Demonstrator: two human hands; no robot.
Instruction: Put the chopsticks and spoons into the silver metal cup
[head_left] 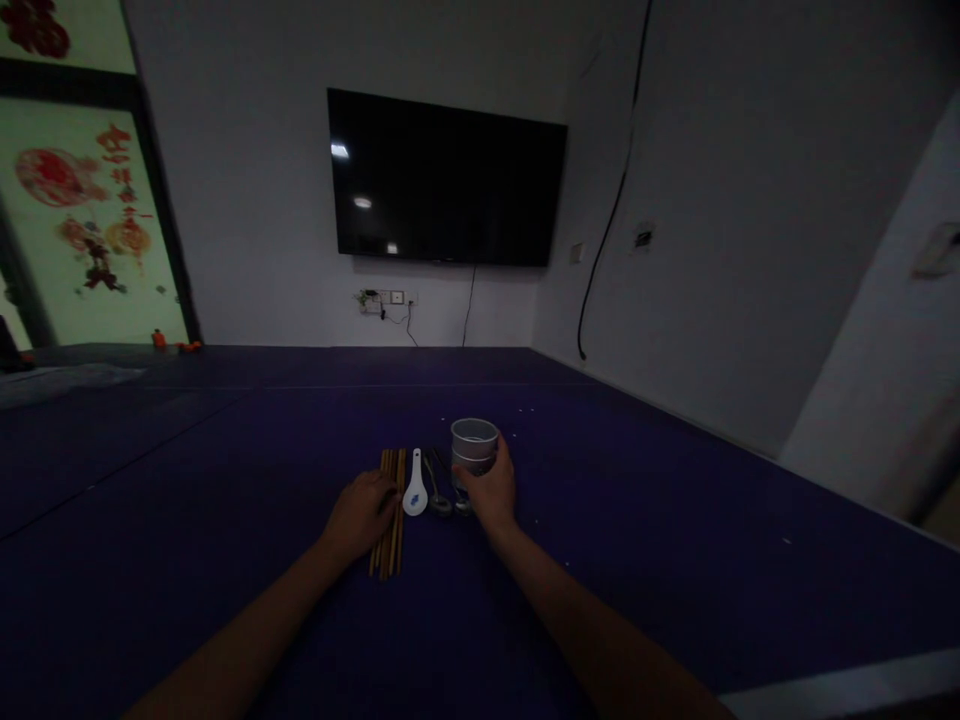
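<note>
My right hand is wrapped round a grey cylindrical cup, which is upright with its open top showing. Under my left hand lies a bundle of wooden chopsticks; its fingers are curled over their middle, and the fingertips are partly hidden. Beside the chopsticks rests a white spoon with a blue mark in its bowl. A metal spoon lies to the right of that one. Another metal spoon shows just below the cup, partly hidden by my right hand.
Everything lies on a wide dark blue surface with small white specks. A black television hangs on the far wall above sockets and cables. Small orange objects and clear plastic sheeting are at the far left.
</note>
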